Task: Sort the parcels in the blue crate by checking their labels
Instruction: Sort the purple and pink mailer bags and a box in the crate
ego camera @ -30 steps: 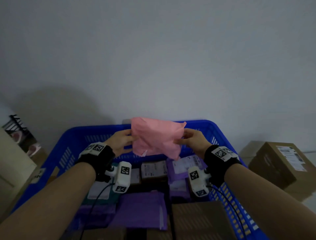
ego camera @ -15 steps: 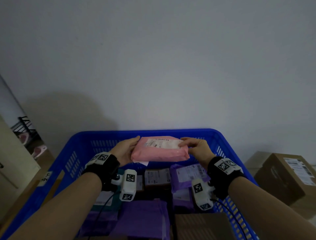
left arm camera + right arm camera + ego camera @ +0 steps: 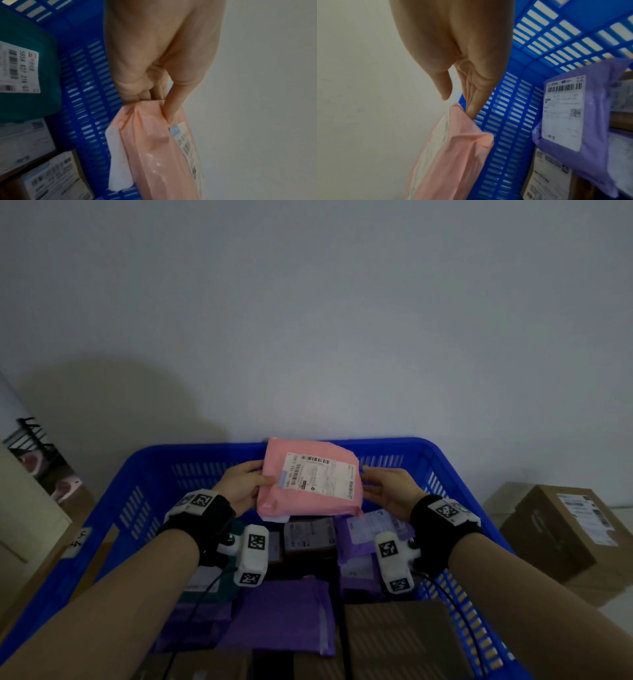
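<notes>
A pink plastic parcel point(image 3: 310, 484) point(image 3: 154, 155) point(image 3: 453, 155) hangs over the far end of the blue crate point(image 3: 188, 451), tilted so its white barcode label point(image 3: 320, 477) faces me. My left hand point(image 3: 245, 486) point(image 3: 154, 67) pinches its left edge, with the thumb on the label side and the fingers behind. My right hand point(image 3: 383, 491) point(image 3: 462, 54) holds the right edge. Its fingers lie behind the parcel and its thumb is at the front corner.
Inside the crate lie purple mailers point(image 3: 284, 614) point(image 3: 573, 115), brown boxes point(image 3: 310, 535) and a teal parcel point(image 3: 25, 40), all labelled. A cardboard box point(image 3: 565, 529) stands on the floor right of the crate. More cardboard point(image 3: 20, 508) is at the left, and a plain wall is behind.
The pink parcel has been turned over. A second ago its blank side faced me, then it lay edge-on, and now its label faces me. Both hands kept hold of it.
</notes>
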Action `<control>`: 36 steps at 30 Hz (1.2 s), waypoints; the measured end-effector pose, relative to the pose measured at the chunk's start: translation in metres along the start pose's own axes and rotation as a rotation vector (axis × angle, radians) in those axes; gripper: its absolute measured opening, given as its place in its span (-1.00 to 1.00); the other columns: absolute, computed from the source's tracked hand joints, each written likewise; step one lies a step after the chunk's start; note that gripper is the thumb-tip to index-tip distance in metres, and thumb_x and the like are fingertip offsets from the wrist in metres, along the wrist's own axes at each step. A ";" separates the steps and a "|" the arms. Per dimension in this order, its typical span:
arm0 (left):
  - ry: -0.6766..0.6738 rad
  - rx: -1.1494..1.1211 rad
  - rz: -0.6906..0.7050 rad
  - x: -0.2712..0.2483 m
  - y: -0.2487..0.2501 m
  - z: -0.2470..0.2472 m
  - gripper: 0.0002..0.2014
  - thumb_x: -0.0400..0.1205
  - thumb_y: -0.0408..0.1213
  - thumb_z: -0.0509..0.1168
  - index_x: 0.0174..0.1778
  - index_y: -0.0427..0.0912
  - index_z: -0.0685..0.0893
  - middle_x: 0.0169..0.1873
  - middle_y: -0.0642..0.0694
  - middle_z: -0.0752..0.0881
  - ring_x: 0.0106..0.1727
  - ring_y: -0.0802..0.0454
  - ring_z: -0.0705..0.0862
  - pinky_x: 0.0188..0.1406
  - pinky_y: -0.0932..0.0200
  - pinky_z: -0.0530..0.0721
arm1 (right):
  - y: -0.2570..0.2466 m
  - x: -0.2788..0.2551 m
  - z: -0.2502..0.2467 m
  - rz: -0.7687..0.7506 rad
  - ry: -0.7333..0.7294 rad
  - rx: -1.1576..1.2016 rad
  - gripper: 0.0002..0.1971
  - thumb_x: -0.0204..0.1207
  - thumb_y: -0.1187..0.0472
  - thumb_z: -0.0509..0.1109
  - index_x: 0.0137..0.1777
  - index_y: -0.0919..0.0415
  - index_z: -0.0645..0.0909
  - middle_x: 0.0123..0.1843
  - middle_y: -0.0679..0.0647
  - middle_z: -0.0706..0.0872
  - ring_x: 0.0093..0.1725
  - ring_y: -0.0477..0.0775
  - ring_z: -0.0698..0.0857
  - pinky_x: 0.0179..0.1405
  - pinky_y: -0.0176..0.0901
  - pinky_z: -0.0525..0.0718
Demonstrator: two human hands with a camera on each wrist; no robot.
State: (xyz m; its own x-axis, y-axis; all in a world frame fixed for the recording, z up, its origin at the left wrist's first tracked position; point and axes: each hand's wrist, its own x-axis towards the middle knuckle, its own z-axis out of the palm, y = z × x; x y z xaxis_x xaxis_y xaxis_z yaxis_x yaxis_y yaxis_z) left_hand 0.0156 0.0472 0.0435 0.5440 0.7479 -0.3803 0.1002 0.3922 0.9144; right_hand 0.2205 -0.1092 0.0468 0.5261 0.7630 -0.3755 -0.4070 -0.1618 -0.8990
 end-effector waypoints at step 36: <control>-0.025 0.345 -0.229 0.081 -0.145 0.140 -0.85 0.53 -0.55 0.33 -0.07 -0.26 0.69 -0.10 -0.28 0.68 0.06 -0.24 0.72 0.09 -0.25 0.73 | 0.102 0.062 -0.097 0.069 0.077 -1.587 -0.24 0.57 -0.23 0.18 0.67 -0.12 -0.09 0.73 0.12 -0.19 0.70 0.23 -0.18 0.65 0.15 -0.10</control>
State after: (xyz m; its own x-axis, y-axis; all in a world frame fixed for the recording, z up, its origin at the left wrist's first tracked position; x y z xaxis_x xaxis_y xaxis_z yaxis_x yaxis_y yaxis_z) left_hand 0.1617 -0.0241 -0.1008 0.4952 0.6472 -0.5795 0.4919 0.3410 0.8011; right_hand 0.2844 -0.1391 -0.0906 0.5952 0.7030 -0.3893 0.7018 -0.6907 -0.1744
